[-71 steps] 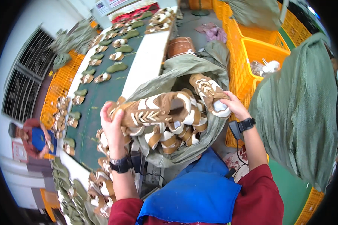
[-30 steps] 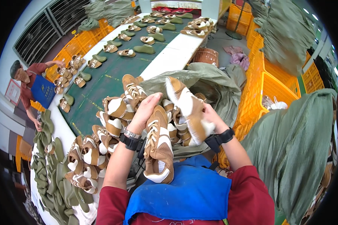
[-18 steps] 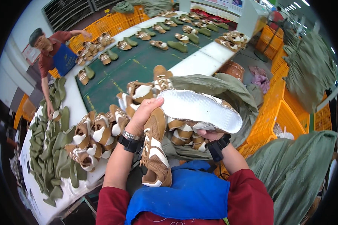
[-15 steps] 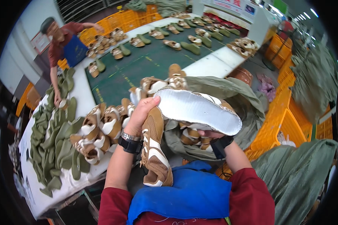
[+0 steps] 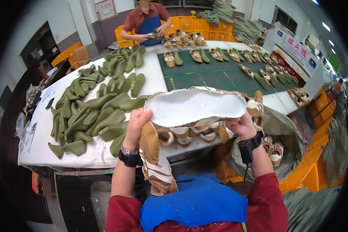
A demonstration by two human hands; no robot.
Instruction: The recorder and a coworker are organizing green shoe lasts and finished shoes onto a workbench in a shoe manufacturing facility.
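Observation:
Between my two hands a brown-and-white shoe upper (image 5: 195,109) is held sideways, its flat white underside facing me. My left hand (image 5: 134,127) grips its left end, thumb on the edge. From the same hand hangs a second shoe upper (image 5: 155,158), tan with white strips, its lower end against my blue apron (image 5: 193,201). At the other end, my right hand (image 5: 241,125) is closed on the held upper, its fingers partly hidden behind. Just beyond, more shoe uppers (image 5: 181,135) stand along the table edge, partly covered by the held one.
Green shoe lasts (image 5: 91,116) are heaped on the white table (image 5: 36,145) at left. A green conveyor belt (image 5: 197,79) carries shoes paired with lasts. Across it a co-worker (image 5: 150,25) handles something. At right are a sack (image 5: 294,154) containing shoes and orange crates (image 5: 311,172).
My view has swung left, bringing more of the last pile into sight. The held upper has turned level, and my right hand has come up to its end. The co-worker's hands have come together.

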